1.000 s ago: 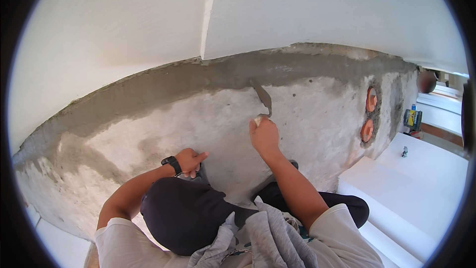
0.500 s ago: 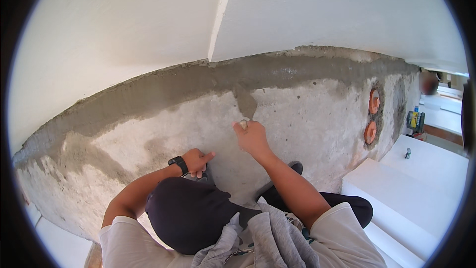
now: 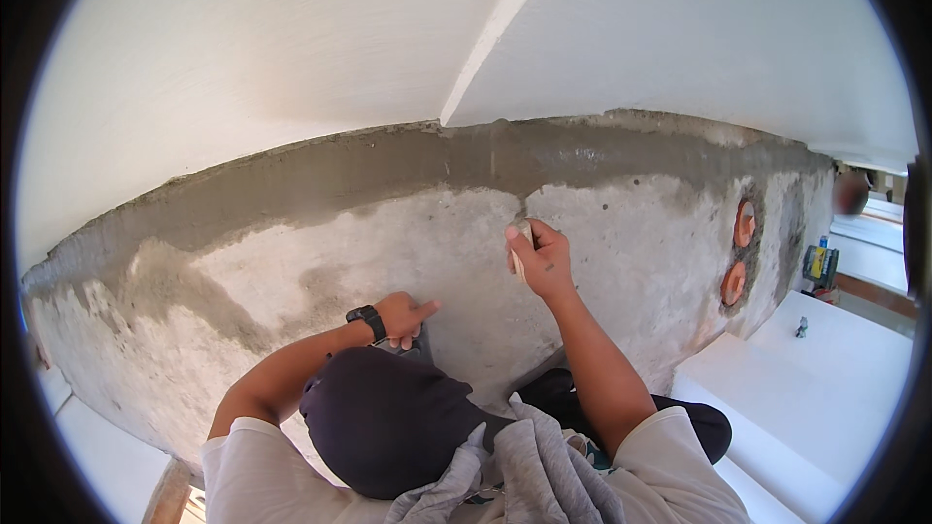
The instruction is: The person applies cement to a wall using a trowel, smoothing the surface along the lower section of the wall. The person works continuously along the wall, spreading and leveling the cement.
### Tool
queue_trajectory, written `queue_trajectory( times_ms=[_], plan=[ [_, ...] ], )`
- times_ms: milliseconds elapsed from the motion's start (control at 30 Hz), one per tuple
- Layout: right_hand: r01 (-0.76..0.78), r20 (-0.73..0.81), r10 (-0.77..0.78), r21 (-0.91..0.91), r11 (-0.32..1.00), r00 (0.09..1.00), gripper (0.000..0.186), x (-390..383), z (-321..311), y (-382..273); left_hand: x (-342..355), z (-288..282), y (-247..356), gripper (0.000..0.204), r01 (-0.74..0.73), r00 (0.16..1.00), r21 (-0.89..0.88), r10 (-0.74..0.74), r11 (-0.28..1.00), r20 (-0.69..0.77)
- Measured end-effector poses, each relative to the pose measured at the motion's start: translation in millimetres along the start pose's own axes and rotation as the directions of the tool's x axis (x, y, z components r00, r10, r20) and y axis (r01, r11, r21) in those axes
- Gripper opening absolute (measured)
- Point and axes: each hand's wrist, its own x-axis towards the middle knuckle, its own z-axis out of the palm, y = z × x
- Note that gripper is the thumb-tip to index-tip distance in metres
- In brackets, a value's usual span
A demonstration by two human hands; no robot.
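My right hand [image 3: 541, 257] is wrapped round the pale handle of a trowel [image 3: 521, 250]. The trowel's narrow neck points to the wet mortar band [image 3: 369, 167] along the foot of the white wall [image 3: 291, 58]. Its blade seems to lie on that mortar, smeared with the same grey, so its edges are hard to make out. My left hand [image 3: 403, 318], with a black watch [image 3: 366, 322] at the wrist, is low and to the left. Its thumb sticks out and its fingers curl at a dark grey thing [image 3: 419, 347], mostly hidden behind my covered head.
Rough, patchy concrete [image 3: 466, 262] stretches below the mortar band. Two orange round caps [image 3: 745, 223] are set in it on the right. White slabs or boxes [image 3: 777, 398] stand at lower right, with a small green-black tool [image 3: 820, 265] beyond. Another person's blurred head [image 3: 851, 192] appears far right.
My right hand has moved up and right with the trowel, and the mortar-covered blade has gone from the bare concrete to the wet band. The left hand keeps nearly the same pose.
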Motion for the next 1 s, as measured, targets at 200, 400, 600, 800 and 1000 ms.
queue_trajectory(
  times_ms=[200, 400, 600, 800, 1000],
  plan=[
    [0.257, -0.140, -0.534, -0.759, 0.599, 0.834, 0.031, 22, -12, 34, -3, -2, 2, 0.075, -0.006, 1.000, 0.008, 0.006, 1.000, 0.009],
    [0.188, -0.045, -0.314, -0.716, 0.672, 0.948, 0.033, 20, -44, 17, -1, 0, 2, 0.077, 0.010, 1.000, -0.001, -0.010, 1.000, -0.004],
    [-0.014, 0.016, 0.046, -0.811, 0.585, 0.999, 0.040, 18, -30, -26, -2, -1, 4, 0.075, 0.024, 1.000, 0.006, -0.024, 1.000, 0.000],
    [0.151, 0.114, -0.102, -0.832, 0.534, 0.988, 0.040, 36, 18, -27, 1, 1, 3, 0.077, 0.025, 1.000, -0.004, -0.025, 1.000, -0.007],
    [0.057, 0.058, -0.013, -0.891, 0.451, 0.998, 0.045, 61, -39, -22, 5, 2, -1, 0.077, 0.027, 0.999, 0.004, -0.027, 1.000, -0.024]
  ],
)
